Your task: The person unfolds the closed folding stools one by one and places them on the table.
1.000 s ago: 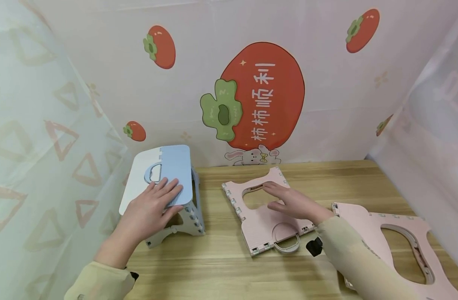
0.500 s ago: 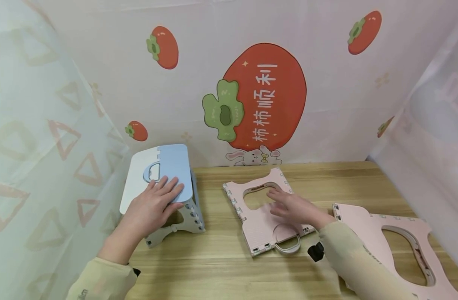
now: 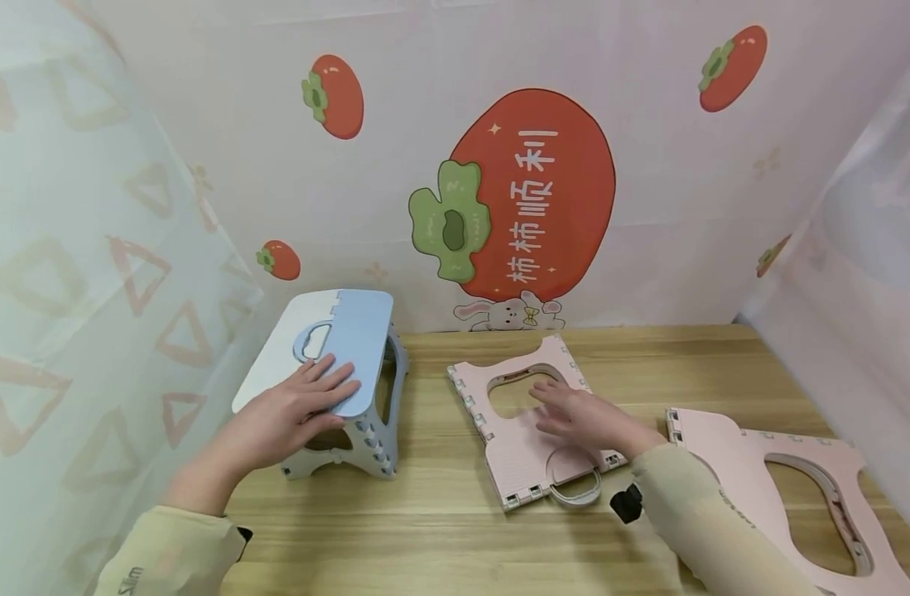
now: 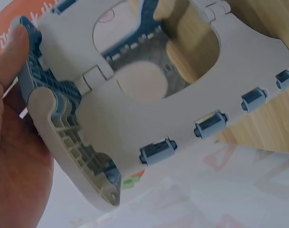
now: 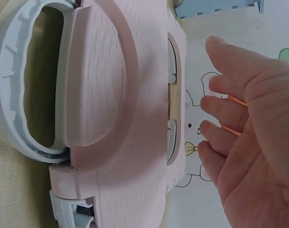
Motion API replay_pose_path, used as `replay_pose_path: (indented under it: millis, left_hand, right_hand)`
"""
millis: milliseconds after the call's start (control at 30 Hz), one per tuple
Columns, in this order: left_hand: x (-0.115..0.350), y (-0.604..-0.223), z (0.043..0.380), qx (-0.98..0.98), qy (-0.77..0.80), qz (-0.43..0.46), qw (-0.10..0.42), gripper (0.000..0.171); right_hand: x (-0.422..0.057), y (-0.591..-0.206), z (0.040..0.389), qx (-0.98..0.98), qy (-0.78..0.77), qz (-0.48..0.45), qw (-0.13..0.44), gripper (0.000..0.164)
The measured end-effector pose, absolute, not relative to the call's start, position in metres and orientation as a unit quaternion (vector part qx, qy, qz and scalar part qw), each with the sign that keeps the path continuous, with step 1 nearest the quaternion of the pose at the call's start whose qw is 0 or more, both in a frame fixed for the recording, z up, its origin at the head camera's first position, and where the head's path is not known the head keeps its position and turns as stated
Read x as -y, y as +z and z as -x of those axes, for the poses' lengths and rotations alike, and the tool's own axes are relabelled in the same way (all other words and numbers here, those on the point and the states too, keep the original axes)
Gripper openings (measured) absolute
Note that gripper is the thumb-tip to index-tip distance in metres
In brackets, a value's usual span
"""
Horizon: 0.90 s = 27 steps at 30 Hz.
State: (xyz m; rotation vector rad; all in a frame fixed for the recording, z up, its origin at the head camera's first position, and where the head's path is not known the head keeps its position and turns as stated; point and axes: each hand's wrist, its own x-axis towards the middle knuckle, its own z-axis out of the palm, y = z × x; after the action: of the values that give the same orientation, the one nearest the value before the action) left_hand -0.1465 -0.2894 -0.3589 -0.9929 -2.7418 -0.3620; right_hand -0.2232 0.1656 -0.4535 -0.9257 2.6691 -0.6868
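Note:
A blue-and-white folding step stool [image 3: 361, 331] stands unfolded at the back left. My left hand [image 3: 294, 410] lies over the near part of its top, fingers straight and slightly spread on the blue half. In the left wrist view the stool's underside and side panel [image 4: 120, 123] show, with the thumb along the top's edge. A pink folding stool [image 3: 517, 430] lies folded flat mid-table, its carry handle towards the near side. Above it hovers my right hand [image 3: 589, 418], fingers loosely bent and holding nothing; the right wrist view shows a gap between hand and stool [image 5: 146, 95].
Another pink folding stool [image 3: 741, 472] lies folded flat on the right, partly under the right sleeve [image 3: 708, 513]. A printed cloth backdrop [image 3: 395, 165] closes off the back and both sides of the wooden table [image 3: 425, 538].
The blue-and-white stool has turned a little clockwise under my left hand, its far end going right and near end left. My right hand has barely moved over the pink stool.

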Motion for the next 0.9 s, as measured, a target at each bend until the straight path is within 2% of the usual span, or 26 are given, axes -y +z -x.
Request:
replay_pose_path:
  millis: [333, 600, 733, 900]
  left_hand:
    - [0.305, -0.356, 0.149, 0.902, -0.182, 0.380, 0.088, 0.053]
    - [0.294, -0.346, 0.142, 0.947, -0.158, 0.278, 0.028, 0.043]
    - [0.280, -0.346, 0.139, 0.961, -0.116, 0.246, 0.057, 0.045]
    - [0.258, -0.351, 0.138, 0.975, -0.044, 0.197, 0.095, 0.058]
  right_hand:
    - [-0.171, -0.467, 0.221, -0.914, -0.213, 0.322, 0.125, 0.062]
    - [-0.175, -0.475, 0.215, -0.915, -0.197, 0.327, 0.130, 0.066]
    - [-0.176, -0.479, 0.211, -0.918, -0.181, 0.334, 0.118, 0.067]
    - [-0.176, -0.480, 0.208, -0.919, -0.168, 0.342, 0.101, 0.067]
